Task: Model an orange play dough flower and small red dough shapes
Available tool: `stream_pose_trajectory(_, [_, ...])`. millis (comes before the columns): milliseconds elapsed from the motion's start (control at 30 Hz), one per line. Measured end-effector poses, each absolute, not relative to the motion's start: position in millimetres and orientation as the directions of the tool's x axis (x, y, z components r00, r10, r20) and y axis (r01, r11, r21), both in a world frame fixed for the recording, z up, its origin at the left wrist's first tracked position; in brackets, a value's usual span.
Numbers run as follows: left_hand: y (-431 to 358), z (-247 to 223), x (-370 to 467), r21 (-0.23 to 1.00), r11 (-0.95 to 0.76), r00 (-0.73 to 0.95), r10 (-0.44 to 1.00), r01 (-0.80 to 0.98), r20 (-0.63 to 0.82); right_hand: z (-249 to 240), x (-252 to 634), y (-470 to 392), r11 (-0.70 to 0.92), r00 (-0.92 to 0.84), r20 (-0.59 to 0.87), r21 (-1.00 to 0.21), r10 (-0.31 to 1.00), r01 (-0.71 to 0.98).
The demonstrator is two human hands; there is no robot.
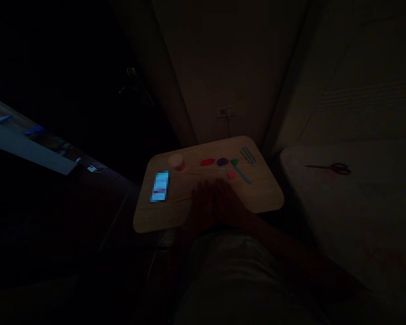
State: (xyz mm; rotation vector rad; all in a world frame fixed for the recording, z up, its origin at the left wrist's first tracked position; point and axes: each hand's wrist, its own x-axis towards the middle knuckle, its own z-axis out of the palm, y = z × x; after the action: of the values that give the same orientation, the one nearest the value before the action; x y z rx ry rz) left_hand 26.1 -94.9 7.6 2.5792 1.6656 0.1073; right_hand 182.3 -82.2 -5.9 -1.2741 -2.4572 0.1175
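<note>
Orange strip [182, 198] lies just left of the hands [203, 197].

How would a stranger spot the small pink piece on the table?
On the round-cornered table, look just beyond the right hand. The small pink piece sits there, closer to that hand than the red lump, purple lump and green lump.

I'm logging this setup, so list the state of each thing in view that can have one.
Left hand: open, palm down, beside the right
Right hand: open, palm down
Phone: screen lit, lying flat
Tub: upright; too dark to tell whether lidded
Red lump: elongated, lying apart
Teal tool: lying flat
Scissors: lying flat, blades apparently closed
Wall socket: plug inserted
</note>
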Motion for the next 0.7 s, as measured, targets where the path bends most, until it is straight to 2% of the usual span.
stream_pose_trajectory(233, [-73.8,8.2,22.4,0.126,-0.403,0.406,0.914,0.906,0.006,-3.0,178.3,-59.5,0.591,-0.546,0.235,-0.219,0.804,0.776])
stream_pose_trajectory(400, [-51.3,8.4,21.8,0.077,-0.380,0.381,0.925,0.922,0.004,0.3,173.1,-39.7,0.526,-0.487,0.212,-0.218,0.847,0.822])
stream_pose_trajectory(700, [-98.2,9.3,29.7,0.088,-0.419,0.415,0.908,0.904,0.055,-4.2,188.5,-92.0,0.589,-0.517,0.306,-0.230,0.800,0.775])
